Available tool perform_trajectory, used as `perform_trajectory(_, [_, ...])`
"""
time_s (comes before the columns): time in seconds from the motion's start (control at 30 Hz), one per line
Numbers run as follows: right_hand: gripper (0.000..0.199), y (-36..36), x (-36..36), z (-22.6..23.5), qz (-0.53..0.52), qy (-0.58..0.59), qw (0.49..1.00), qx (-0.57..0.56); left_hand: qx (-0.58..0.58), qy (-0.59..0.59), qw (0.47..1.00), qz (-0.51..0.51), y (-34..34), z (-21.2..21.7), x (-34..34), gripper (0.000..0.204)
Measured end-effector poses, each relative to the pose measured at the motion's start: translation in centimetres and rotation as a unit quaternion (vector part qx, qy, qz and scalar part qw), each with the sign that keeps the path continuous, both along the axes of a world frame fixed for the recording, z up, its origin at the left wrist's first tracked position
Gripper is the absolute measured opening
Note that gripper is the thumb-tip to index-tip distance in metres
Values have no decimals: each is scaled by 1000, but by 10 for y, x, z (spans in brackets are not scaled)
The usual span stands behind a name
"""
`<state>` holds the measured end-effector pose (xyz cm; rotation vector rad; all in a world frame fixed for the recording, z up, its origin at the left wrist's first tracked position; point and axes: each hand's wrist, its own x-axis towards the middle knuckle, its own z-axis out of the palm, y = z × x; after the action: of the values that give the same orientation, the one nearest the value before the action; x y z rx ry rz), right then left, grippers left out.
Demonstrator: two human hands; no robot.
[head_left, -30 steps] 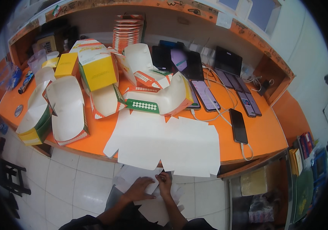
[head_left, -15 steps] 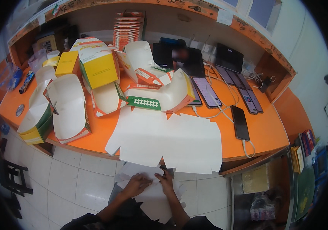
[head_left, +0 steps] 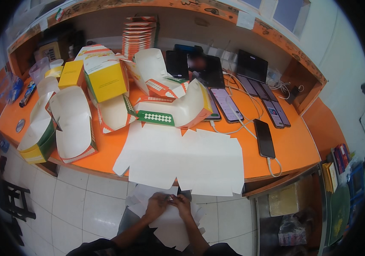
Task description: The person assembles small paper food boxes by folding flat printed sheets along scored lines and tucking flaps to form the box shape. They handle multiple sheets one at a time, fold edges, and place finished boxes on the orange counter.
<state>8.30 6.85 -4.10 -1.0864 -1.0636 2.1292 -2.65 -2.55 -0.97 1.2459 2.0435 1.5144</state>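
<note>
Both my hands are low over my lap, close together, above several white cardboard blanks. My left hand is closed, its fingers bent in at a blank. Right beside it, my right hand pinches the same area with thumb and fingers. A small white bit of card shows between the fingertips; the fingers hide most of it. Just beyond, a large flat white cardboard blank with notched edges lies on the orange desk and overhangs its front edge.
Folded food boxes crowd the desk's left, with a yellow box among them. A stack of flat boxes stands at the back. Phones and white cables lie on the right. An open cabinet is at lower right, a black stool at left.
My right hand has moved in toward my left, so the fingertips now meet. The view has shifted slightly. The boxes and phones on the desk stay as they were.
</note>
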Motion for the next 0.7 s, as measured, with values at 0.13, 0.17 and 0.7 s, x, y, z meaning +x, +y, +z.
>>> perform_trajectory(0.13, [15,-1,0,4,1,18,1000,5,-26,-127,989,75,4,-7,-1,19])
perform_trajectory(0.17, [18,0,0,4,5,29,1000,8,-40,-172,980,89,5,-9,-1,20])
perform_trajectory(0.7, [20,3,3,-33,46,-94,983,153,-6,-175,985,-2,1,-14,0,27])
